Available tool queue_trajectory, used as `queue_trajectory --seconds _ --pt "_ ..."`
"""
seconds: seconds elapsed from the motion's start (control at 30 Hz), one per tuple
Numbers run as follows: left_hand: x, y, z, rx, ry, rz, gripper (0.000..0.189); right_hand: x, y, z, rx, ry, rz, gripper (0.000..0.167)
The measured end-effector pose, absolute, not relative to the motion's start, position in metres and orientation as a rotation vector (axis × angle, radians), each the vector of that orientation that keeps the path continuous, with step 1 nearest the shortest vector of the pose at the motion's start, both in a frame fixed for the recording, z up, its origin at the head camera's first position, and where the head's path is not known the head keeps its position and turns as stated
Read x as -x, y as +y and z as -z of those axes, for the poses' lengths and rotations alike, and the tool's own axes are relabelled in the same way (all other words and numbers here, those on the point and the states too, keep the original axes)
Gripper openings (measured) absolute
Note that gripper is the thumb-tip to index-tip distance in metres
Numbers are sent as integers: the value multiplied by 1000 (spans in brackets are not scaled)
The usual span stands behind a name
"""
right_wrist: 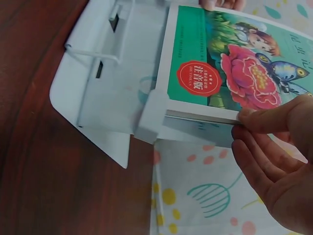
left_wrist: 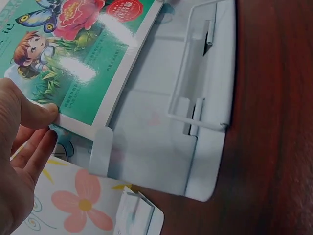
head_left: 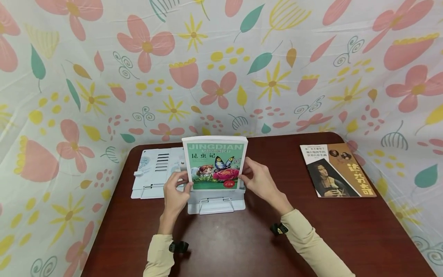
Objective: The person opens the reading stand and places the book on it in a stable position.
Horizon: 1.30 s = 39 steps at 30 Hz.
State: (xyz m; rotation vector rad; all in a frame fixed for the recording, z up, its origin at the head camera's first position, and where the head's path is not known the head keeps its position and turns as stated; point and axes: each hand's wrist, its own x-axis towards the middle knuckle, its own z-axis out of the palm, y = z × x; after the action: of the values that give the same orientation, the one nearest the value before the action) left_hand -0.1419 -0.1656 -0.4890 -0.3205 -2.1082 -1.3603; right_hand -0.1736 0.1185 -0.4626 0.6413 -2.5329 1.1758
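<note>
In the centre of the head view, the green children's book (head_left: 207, 161) with a butterfly on its cover leans on the white book stand (head_left: 216, 207), with its lower edge at the stand's small tabs. The left hand (head_left: 175, 192) pinches the book's left edge and the right hand (head_left: 260, 179) pinches its right edge, thumbs in front. Left of centre lies a second white stand (head_left: 152, 167), and on the right of the brown table (head_left: 221, 246) lies a portrait-covered book (head_left: 339, 171).
</note>
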Motion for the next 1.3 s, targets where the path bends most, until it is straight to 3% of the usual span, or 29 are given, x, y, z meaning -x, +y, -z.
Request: queue_trajectory --seconds 0.2,0.43,0.87,1.3 --pt "132 -167 483 346 -2128 1340 35 172 117 471 -653 -2556 -1178 39" --pt "145 -188 520 352 -2234 1329 41 172 117 481 -636 -2573 -1162 36" --pt "147 -189 529 358 -2306 1243 41 173 115 488 -617 -2599 -1178 34" --pt "145 -192 535 319 -2288 1226 40 175 110 484 -615 -2627 -1156 43"
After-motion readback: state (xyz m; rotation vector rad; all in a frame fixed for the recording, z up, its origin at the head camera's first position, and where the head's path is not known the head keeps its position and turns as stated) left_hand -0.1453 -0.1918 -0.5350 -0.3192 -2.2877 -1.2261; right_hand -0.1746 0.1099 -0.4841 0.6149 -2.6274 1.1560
